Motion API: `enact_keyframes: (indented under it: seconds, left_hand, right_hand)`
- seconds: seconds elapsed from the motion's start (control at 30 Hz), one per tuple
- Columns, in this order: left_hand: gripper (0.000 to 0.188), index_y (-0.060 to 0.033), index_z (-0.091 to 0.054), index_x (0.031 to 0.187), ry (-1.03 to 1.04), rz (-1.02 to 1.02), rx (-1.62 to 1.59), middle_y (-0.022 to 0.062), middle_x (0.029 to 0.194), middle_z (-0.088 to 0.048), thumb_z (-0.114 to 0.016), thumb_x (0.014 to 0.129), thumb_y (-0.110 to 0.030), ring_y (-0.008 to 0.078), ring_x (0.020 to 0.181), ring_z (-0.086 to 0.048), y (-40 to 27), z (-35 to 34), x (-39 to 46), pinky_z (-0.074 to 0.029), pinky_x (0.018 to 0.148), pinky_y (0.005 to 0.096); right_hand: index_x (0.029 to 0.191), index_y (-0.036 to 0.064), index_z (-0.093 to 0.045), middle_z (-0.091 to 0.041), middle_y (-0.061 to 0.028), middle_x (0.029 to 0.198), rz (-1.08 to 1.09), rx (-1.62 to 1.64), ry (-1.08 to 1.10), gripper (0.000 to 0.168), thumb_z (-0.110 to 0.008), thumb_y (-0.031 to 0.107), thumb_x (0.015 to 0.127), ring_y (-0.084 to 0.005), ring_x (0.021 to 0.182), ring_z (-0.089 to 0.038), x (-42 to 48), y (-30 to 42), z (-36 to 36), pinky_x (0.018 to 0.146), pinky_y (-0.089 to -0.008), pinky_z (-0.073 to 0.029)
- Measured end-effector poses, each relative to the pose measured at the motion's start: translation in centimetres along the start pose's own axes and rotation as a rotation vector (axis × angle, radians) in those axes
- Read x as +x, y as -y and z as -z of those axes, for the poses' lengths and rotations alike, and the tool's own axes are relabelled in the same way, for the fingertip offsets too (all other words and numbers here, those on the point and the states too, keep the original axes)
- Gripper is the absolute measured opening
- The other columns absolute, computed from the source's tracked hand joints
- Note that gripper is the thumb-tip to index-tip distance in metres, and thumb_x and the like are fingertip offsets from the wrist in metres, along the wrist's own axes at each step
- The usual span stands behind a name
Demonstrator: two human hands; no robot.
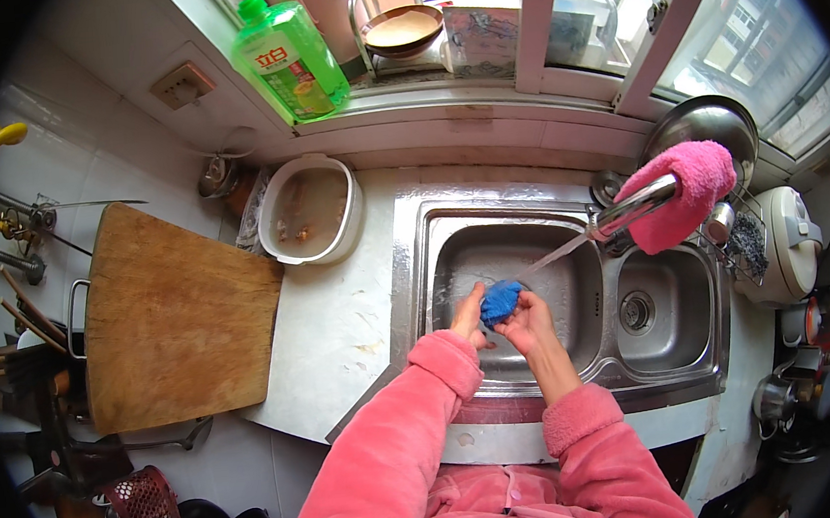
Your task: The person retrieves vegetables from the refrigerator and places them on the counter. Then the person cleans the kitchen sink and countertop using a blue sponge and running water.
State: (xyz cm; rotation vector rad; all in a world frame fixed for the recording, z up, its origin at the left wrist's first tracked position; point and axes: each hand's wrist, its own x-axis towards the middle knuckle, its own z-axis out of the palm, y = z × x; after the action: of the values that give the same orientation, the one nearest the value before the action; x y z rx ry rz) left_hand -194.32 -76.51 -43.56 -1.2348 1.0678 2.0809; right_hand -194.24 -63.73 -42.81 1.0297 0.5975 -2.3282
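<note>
Water runs from the metal faucet (633,209) at a slant towards a bunched blue cloth (500,303) above the large basin of the stainless steel sink (577,333). On the cloth's left side is my left hand (471,317), its fingers against or close beside the cloth; its exact contact is unclear. My right hand (529,323) grips the cloth from the right and below. A pink towel (683,195) hangs over the faucet's bend. The small basin with its drain strainer (637,313) lies to the right.
Left of the sink stand a white plastic tub (353,224) of cloudy water and a wooden cutting board (176,317). A green dish soap bottle (290,63) is on the window sill. A metal lid (707,130), a wire rack (749,230) and a white rice cooker (784,249) are at the right.
</note>
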Motion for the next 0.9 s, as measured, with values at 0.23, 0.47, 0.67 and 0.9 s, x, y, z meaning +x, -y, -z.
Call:
enact_keyframes:
  seconds: [0.23,0.47,0.67,0.9]
  left_hand:
    - [0.034,-0.0033,-0.051,0.122,0.160,-0.039,-0.166,0.0126,0.114,-0.061,-0.043,0.102,-0.029,0.0246,0.103,-0.060,2.6,0.3,1.3,-0.049,0.091,0.0398]
    - [0.040,-0.0013,-0.049,0.126,0.087,-0.402,-0.061,0.0105,0.110,-0.059,-0.060,0.095,-0.022,0.0171,0.094,-0.057,3.1,-0.3,0.6,-0.048,0.082,0.0334]
    - [0.037,-0.0033,-0.049,0.126,0.108,-0.237,-0.108,0.0135,0.113,-0.058,-0.051,0.099,-0.028,0.0221,0.097,-0.059,2.1,2.6,3.2,-0.049,0.083,0.0368]
    - [0.029,-0.0073,-0.047,0.127,0.139,-0.137,-0.039,0.0132,0.116,-0.060,-0.047,0.101,-0.020,0.0228,0.100,-0.061,3.2,-0.7,-1.5,-0.052,0.084,0.0381]
  right_hand:
    - [0.106,0.002,-0.061,-0.063,-0.0116,0.100,0.364,-0.710,-0.019,0.023,-0.061,0.018,0.090,-0.0177,0.086,-0.061,0.8,-1.5,0.3,0.074,-0.0362,-0.050]
    - [0.111,0.000,-0.059,-0.062,-0.0123,0.097,0.629,-1.062,-0.221,0.031,-0.060,0.023,0.090,-0.0184,0.090,-0.057,2.3,-1.9,0.9,0.079,-0.0330,-0.046]
    - [0.095,-0.001,-0.052,-0.059,-0.0213,0.091,0.686,-1.097,-0.182,0.029,-0.058,0.023,0.079,-0.0314,0.088,-0.058,-0.5,-5.1,-1.7,0.080,-0.0401,-0.045]
    - [0.108,-0.002,-0.057,-0.063,-0.0279,0.101,0.820,-1.244,-0.338,0.031,-0.044,0.018,0.088,-0.0418,0.099,-0.060,4.7,-2.6,1.4,0.087,-0.0461,-0.044]
